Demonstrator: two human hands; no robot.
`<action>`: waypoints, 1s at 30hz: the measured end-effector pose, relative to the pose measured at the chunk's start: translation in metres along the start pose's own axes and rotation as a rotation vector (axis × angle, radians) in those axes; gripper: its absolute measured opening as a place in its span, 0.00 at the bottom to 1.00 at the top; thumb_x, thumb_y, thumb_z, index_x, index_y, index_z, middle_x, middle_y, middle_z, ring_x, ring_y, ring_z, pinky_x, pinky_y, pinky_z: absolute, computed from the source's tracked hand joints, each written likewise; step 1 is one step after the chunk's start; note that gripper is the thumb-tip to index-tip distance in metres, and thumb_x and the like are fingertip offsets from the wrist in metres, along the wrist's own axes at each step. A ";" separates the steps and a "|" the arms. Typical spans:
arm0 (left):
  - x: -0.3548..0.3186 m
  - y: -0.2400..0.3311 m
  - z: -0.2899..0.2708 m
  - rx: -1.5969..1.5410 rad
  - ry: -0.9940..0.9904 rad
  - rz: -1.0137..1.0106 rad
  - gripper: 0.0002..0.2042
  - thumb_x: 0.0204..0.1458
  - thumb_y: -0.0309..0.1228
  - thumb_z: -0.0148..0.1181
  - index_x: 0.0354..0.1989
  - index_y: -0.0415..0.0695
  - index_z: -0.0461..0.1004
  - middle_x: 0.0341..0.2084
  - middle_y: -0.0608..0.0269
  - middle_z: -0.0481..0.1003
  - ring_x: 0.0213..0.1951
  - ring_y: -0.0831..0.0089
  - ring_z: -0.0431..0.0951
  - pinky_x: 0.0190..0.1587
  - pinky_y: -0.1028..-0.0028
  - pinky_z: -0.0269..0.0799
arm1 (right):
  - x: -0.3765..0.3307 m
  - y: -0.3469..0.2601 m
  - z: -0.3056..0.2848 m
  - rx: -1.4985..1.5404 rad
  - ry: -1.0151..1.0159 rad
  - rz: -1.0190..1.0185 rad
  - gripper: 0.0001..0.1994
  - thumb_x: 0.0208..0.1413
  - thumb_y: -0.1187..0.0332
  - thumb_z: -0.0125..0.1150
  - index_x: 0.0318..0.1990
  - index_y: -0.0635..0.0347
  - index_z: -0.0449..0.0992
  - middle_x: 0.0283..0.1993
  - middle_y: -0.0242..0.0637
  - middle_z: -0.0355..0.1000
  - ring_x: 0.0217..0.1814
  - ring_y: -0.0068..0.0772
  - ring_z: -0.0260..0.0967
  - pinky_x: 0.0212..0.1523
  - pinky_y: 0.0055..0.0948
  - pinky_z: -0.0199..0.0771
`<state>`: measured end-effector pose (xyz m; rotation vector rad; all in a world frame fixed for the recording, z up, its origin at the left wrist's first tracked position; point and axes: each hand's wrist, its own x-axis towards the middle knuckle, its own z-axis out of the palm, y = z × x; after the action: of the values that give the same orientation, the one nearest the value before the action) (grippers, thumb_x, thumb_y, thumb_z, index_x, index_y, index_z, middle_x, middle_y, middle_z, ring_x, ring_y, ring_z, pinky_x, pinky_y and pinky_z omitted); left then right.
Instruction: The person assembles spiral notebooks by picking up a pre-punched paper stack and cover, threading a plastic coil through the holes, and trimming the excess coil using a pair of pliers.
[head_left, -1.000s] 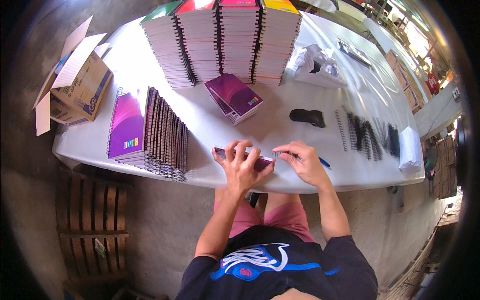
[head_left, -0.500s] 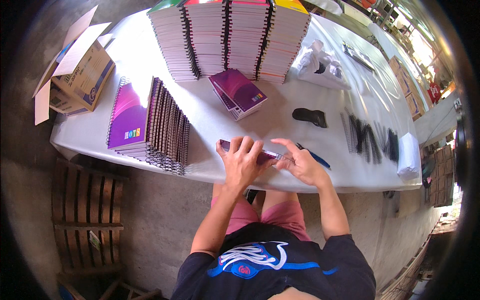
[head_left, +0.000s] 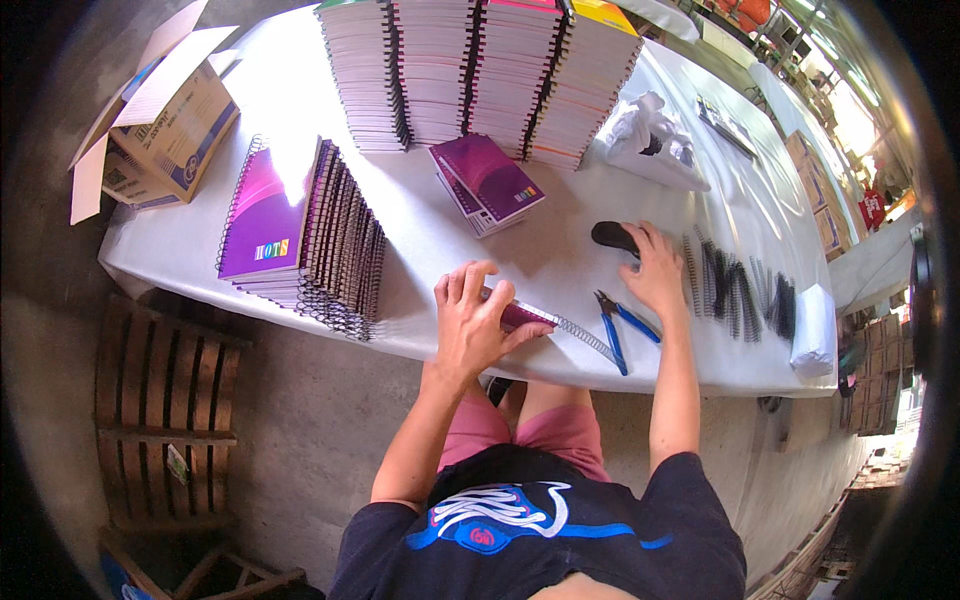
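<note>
My left hand (head_left: pixel 475 320) presses down on a purple notebook (head_left: pixel 525 316) at the near edge of the white table (head_left: pixel 420 230). A wire spiral (head_left: pixel 585 337) sticks out of the notebook's right end. My right hand (head_left: pixel 655 270) reaches away to the right with its fingers spread, touching a black tool (head_left: pixel 612 237) and holding nothing. Blue-handled pliers (head_left: pixel 620 330) lie between the two hands, just right of the spiral.
Several black spiral coils (head_left: pixel 735 290) lie to the right. A leaning row of bound purple notebooks (head_left: pixel 310 235) sits at left, tall notebook stacks (head_left: pixel 470 70) at the back, loose purple covers (head_left: pixel 490 180) mid-table. An open cardboard box (head_left: pixel 165 120) is far left, a wooden pallet (head_left: pixel 165 410) below.
My right hand has left the notebook and moved right and away to the black tool. The left hand stays on the notebook, and the spiral now shows at its end.
</note>
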<state>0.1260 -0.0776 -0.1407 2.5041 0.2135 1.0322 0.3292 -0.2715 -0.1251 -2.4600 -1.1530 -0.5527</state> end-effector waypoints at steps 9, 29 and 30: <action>-0.002 -0.002 0.002 -0.059 0.024 -0.012 0.29 0.25 0.55 0.72 0.21 0.42 0.67 0.45 0.56 0.65 0.52 0.53 0.60 0.53 0.54 0.56 | -0.010 -0.026 0.009 1.500 -0.321 0.206 0.15 0.39 0.83 0.52 0.36 0.66 0.80 0.38 0.43 0.78 0.40 0.35 0.76 0.47 0.32 0.73; 0.005 -0.016 0.006 -0.219 0.066 -0.121 0.31 0.19 0.55 0.74 0.23 0.41 0.69 0.52 0.48 0.57 0.51 0.53 0.58 0.52 0.56 0.59 | 0.002 -0.091 -0.002 1.250 -0.344 0.143 0.14 0.40 0.82 0.56 0.37 0.64 0.80 0.32 0.38 0.79 0.34 0.23 0.74 0.39 0.23 0.73; 0.004 -0.020 0.008 -0.306 0.027 -0.155 0.32 0.16 0.51 0.77 0.24 0.42 0.68 0.51 0.48 0.56 0.50 0.54 0.59 0.50 0.56 0.61 | -0.001 -0.099 -0.004 1.455 -0.345 0.133 0.13 0.41 0.82 0.57 0.37 0.64 0.80 0.32 0.37 0.79 0.34 0.23 0.74 0.39 0.23 0.73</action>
<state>0.1349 -0.0615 -0.1519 2.1649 0.2341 0.9572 0.2502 -0.2143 -0.1065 -1.2951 -0.9163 0.6223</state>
